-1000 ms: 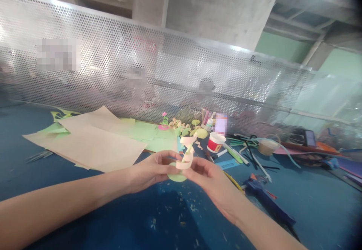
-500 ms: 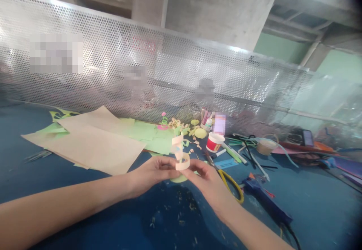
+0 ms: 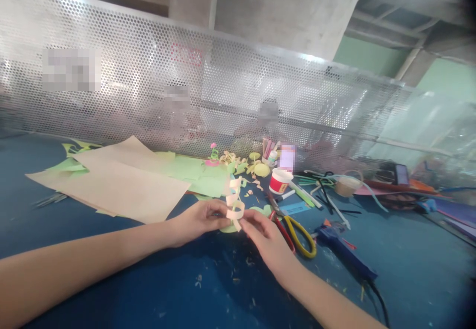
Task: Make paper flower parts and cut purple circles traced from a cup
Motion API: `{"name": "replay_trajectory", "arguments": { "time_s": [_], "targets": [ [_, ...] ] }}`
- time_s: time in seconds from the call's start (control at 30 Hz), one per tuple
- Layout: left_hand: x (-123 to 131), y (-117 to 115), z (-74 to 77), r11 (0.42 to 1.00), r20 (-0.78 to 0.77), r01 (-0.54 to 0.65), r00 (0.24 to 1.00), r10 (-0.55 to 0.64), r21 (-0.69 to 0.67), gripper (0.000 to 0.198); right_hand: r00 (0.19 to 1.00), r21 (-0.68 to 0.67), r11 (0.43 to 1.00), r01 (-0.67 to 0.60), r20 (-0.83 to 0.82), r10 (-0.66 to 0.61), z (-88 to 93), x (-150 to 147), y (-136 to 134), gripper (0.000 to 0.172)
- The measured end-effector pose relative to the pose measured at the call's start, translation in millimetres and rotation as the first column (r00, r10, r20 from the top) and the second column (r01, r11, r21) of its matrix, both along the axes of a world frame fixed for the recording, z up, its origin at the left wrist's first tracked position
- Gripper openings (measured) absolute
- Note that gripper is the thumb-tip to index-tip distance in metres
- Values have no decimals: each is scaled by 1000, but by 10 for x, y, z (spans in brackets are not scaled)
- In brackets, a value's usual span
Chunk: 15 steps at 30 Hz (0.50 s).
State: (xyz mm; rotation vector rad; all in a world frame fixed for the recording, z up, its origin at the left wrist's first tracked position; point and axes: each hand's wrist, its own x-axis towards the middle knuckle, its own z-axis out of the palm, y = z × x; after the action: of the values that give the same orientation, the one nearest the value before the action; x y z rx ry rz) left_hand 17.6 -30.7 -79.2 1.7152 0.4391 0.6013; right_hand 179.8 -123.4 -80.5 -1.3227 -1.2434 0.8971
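A pale peach paper spiral [image 3: 235, 213] stands upright between my two hands, above a light green paper disc [image 3: 226, 229]. My left hand [image 3: 199, 220] pinches it from the left side, thumb and fingers close together. On the other side, my right hand [image 3: 265, 234] has its fingertips closed on the spiral's lower loose end. The exact contact of the left fingertips is partly hidden behind the curl. Just right of my right hand lie scissors [image 3: 302, 237] with one yellow and one red handle loop.
Large peach sheets [image 3: 126, 180] and green sheets [image 3: 211, 182] lie left. Behind are small paper flowers [image 3: 213, 155] and a red-white paper cup [image 3: 280, 181]. A blue glue gun [image 3: 345, 252] with a cord lies right, near pens. A perforated metal screen [image 3: 223, 91] borders the table.
My right hand has shifted slightly down and away from the left, drawing the spiral's lower end into view. More of the scissors shows, including the red loop. The camera view has shifted slightly.
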Motion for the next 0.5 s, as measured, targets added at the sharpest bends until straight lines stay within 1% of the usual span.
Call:
{"name": "replay_trajectory", "arguments": {
  "time_s": [0.1, 0.2, 0.27, 0.4, 0.5],
  "targets": [
    [-2, -1, -23, 1000, -27, 15, 1000, -15, 1, 26, 998, -1, 999, -52, 34, 52, 13, -7, -21, 21],
    [6, 12, -71, 999, -64, -39, 997, 40, 28, 29, 995, 1, 997, -82, 58, 82, 8, 11, -15, 19],
    [13, 22, -99, 994, -75, -67, 994, 74, 85, 30, 993, 12, 995, -96, 63, 95, -5, 27, 0, 18],
    [2, 20, -105, 968, -120, -54, 989, 85, 245, 24, 992, -13, 996, -91, 92, 91, -31, 51, 21, 17],
    [-32, 1, -72, 931, -207, -53, 969, 135, 362, 37, 984, -27, 996, -80, 160, 83, -38, 59, 20, 18]
  ]
}}
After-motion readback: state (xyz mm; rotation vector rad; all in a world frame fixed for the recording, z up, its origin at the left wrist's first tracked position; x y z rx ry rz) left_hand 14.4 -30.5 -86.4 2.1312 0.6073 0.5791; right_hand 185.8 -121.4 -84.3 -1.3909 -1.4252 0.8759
